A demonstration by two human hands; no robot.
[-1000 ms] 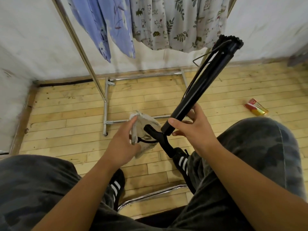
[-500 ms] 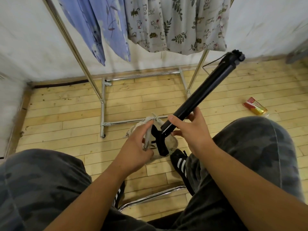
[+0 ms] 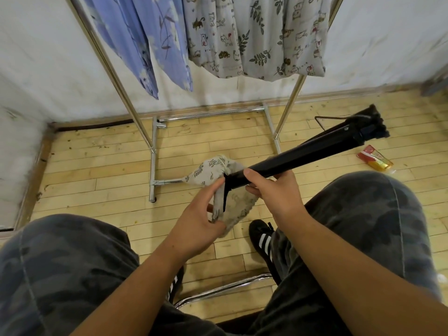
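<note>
The right hand (image 3: 271,190) has its fingers wrapped around the black pole (image 3: 305,157). It holds the pole close to its near end. The pole is up in the air over the floor (image 3: 97,166). It slants from the middle of the room to the far right, and its thick far end sticks out past the right leg of the clothes rack (image 3: 135,110).

The left hand (image 3: 198,221) is just left of the right hand. Its fingers and thumb are curled and pinch a fold of the cloth bag (image 3: 208,169). The bag is pale with little leaves on it. It hangs at the near end of the pole and touches it there. A thin black strap (image 3: 225,197) at that end of the pole lies against the bag.

A black shoe (image 3: 261,236) with white stripes is on the floor under the hands. A red packet (image 3: 374,161) lies on the floor at the right. On the rack hang a blue cloth (image 3: 155,44) and a grey cloth (image 3: 254,37) with small animals and leaves on it.
</note>
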